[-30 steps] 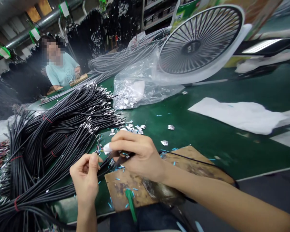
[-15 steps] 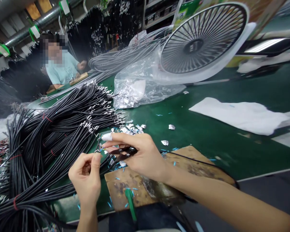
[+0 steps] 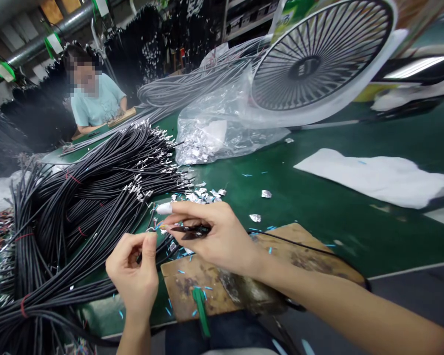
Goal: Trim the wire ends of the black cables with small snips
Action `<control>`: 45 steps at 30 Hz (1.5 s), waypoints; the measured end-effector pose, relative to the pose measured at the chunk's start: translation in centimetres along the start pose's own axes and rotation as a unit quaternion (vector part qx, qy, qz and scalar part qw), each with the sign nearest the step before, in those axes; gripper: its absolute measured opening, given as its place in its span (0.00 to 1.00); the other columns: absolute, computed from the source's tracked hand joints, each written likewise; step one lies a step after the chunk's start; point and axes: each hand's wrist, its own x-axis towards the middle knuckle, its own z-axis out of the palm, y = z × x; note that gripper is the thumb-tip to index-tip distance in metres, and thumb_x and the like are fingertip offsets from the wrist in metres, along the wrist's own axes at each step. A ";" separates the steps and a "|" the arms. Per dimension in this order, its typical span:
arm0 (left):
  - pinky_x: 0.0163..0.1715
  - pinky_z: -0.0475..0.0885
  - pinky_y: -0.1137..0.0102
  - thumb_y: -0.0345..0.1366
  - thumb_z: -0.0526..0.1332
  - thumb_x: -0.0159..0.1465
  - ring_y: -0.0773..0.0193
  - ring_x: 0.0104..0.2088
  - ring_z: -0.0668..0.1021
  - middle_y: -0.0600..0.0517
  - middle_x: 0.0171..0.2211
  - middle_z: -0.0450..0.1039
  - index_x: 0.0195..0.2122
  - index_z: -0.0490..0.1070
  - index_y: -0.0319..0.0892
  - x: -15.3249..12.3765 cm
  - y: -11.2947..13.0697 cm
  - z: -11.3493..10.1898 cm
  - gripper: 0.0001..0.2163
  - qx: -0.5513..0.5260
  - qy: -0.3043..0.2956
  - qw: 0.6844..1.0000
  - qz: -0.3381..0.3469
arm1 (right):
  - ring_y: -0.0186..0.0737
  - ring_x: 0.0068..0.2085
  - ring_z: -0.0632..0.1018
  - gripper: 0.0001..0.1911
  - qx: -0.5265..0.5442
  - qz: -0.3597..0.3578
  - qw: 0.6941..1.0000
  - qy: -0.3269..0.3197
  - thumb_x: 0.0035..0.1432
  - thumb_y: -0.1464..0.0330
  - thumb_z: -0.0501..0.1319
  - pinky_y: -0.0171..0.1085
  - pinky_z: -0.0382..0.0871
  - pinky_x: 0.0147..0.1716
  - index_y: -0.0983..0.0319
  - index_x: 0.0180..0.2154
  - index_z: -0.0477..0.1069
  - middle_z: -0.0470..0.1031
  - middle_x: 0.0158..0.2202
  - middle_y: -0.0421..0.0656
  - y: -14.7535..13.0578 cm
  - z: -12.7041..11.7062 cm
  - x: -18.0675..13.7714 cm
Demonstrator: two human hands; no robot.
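Gripping a cluster of thin coloured wires (image 3: 158, 227) with the left hand (image 3: 133, 271), left of centre in the lower half of the frame, with thumb and forefinger closed together at its base and its loose ends poking up and right beyond the fingertips. Cannot tell what lies hidden inside the curled palm. Holding a dark pointed tool (image 3: 192, 230) in the right hand (image 3: 224, 239), near lower centre, with fingers bent around it and its tip aimed left, just beside the wires. Stretching the right forefinger, capped with a white fingertip cover (image 3: 165, 208), just above the wire ends. Cannot tell whether touching them with the other right fingertips. Surrounded by a heap of black cables (image 3: 96, 180) at left, foil scraps (image 3: 205, 196) at centre and a stained wooden board (image 3: 187, 283) at lower centre.
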 end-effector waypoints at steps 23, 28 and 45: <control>0.21 0.64 0.75 0.34 0.60 0.58 0.69 0.23 0.71 0.54 0.22 0.71 0.26 0.73 0.42 -0.1 -0.2 0.3 0.06 0.037 0.007 0.997 0.063 | 0.32 0.23 0.76 0.14 0.084 0.147 0.985 -0.021 0.44 0.74 0.61 0.28 0.70 0.21 0.65 0.36 0.76 0.79 0.26 0.42 -0.5 -0.6 0.7; 0.21 0.63 0.76 0.36 0.59 0.60 0.69 0.23 0.69 0.55 0.21 0.69 0.25 0.72 0.41 0.0 -0.8 0.0 0.09 0.016 -0.058 0.997 0.040 | 0.27 0.19 0.70 0.15 0.187 0.246 0.946 -0.095 0.41 0.76 0.60 0.27 0.63 0.18 0.66 0.35 0.77 0.73 0.19 0.36 -0.4 -0.8 1.5; 0.16 0.62 0.78 0.37 0.60 0.59 0.71 0.18 0.70 0.55 0.17 0.69 0.21 0.73 0.39 0.4 0.0 0.1 0.11 -0.026 -0.034 0.998 -0.041 | 0.38 0.30 0.81 0.16 0.058 0.064 0.996 -0.005 0.46 0.75 0.62 0.34 0.78 0.32 0.65 0.40 0.76 0.81 0.31 0.44 0.0 0.0 0.0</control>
